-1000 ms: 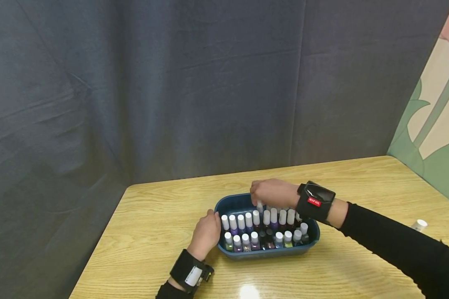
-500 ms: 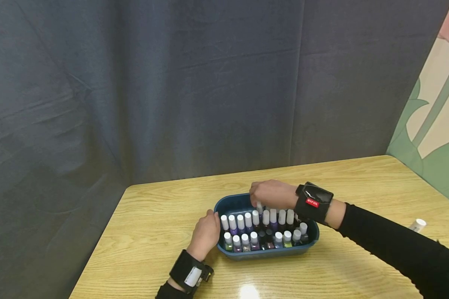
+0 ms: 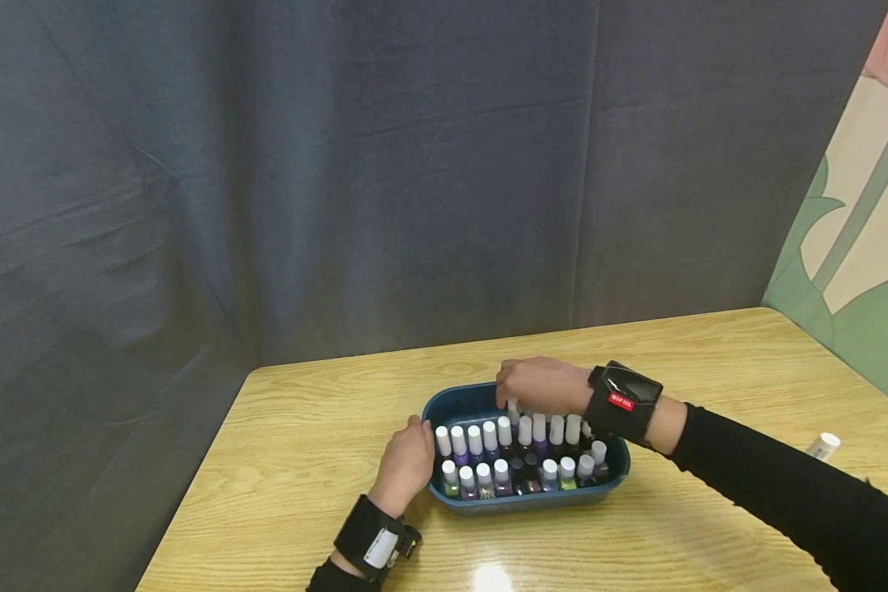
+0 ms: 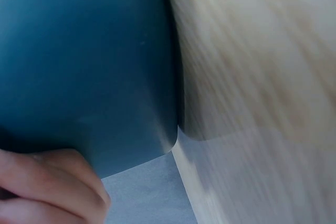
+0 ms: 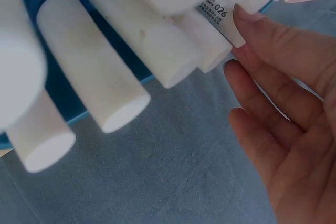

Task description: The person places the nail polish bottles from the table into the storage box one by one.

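Observation:
A blue oval tub (image 3: 459, 401) holds rows of small nail polish bottles, mostly standing with white caps up; two caps are black. My left hand (image 3: 407, 456) grips the tub's left end, with curled fingers (image 4: 58, 182) against its wall (image 4: 89, 77) in the left wrist view. Over the back of the tub, my right hand (image 3: 540, 385) pinches a nail polish bottle (image 3: 514, 409) by its white cap. The right wrist view shows thumb and forefinger at that cap (image 5: 228, 27), which bears a label reading 026. My right hand and wrist hide part of the back row.
Another white-capped bottle (image 3: 824, 446) is on the wooden table (image 3: 303, 460) at the right, partly behind my right sleeve (image 3: 770, 481). A dark grey curtain (image 3: 414, 181) hangs behind the table. Painted wall panels (image 3: 866, 247) stand at the right.

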A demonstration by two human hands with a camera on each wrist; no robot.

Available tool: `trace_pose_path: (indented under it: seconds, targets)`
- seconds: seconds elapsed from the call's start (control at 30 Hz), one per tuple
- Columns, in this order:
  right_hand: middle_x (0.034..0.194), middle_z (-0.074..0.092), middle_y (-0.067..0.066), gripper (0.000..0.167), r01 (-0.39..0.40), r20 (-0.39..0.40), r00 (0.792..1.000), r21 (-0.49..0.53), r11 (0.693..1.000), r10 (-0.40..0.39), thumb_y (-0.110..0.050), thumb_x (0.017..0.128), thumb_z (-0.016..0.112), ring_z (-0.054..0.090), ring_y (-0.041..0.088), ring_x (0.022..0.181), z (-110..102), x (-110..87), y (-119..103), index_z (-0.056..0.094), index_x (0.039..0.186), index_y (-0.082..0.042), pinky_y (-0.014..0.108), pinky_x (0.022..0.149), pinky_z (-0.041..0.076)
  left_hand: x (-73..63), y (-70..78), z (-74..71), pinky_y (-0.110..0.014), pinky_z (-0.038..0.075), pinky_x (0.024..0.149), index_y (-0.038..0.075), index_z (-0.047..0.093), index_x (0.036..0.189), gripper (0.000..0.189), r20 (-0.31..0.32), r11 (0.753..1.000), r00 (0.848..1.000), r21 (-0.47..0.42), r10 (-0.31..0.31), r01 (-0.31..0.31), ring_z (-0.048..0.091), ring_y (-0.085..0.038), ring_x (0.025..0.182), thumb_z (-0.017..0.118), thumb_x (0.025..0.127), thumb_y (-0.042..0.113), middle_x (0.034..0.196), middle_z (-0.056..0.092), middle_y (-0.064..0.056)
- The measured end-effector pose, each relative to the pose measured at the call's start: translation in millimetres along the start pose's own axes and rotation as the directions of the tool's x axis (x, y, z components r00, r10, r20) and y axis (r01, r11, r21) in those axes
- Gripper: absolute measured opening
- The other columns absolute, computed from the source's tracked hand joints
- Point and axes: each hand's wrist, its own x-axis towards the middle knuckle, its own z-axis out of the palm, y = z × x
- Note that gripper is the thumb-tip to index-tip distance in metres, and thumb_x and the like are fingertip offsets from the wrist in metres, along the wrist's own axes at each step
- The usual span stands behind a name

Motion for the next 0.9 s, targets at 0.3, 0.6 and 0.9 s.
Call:
trace_pose_path:
  seconds: [0.3,0.6,0.9]
  targets:
    - [0.096,0.066,-0.002,0.022,-0.008,-0.133,0.991,0.118,0.993,0.024,-0.007,0.08,0.069,0.06,0.011,0.09,-13,-18.6,4,0.07,0.101,-0.014,0.025,0.077,0.05,-0.7,-0.8,0.2,-0.042,0.045,0.05,-0.004,0.052,0.085,0.023,0.009,1.0,1.0,-0.005,-0.011,0.011,0.063,-0.037,0.063,0.042,0.096,0.013,0.063,0.058,-0.021]
    - [0.09,0.065,-0.006,0.023,-0.079,-0.379,0.922,0.028,0.996,0.084,-0.007,0.071,0.076,0.06,0.008,0.084,-37,-86.4,11,0.069,0.091,-0.016,0.025,0.071,0.051,0.3,-1.5,0.3,-0.042,0.045,0.05,-0.004,0.051,0.084,0.023,-0.002,1.0,1.0,0.003,0.003,-0.003,0.063,-0.037,0.063,0.042,0.096,0.013,0.063,0.057,-0.021]
    - [0.091,0.064,-0.014,0.026,-0.374,-0.472,0.809,0.048,0.926,0.351,-0.016,0.07,0.077,0.062,0.01,0.082,-30,-175.6,23,0.068,0.092,-0.028,0.018,0.069,0.044,0.7,-1.5,-0.1,-0.041,0.045,0.049,-0.005,0.052,0.085,0.024,0.017,1.0,1.0,-0.002,0.002,-0.002,0.063,-0.036,0.063,0.041,0.096,0.013,0.063,0.057,-0.02]
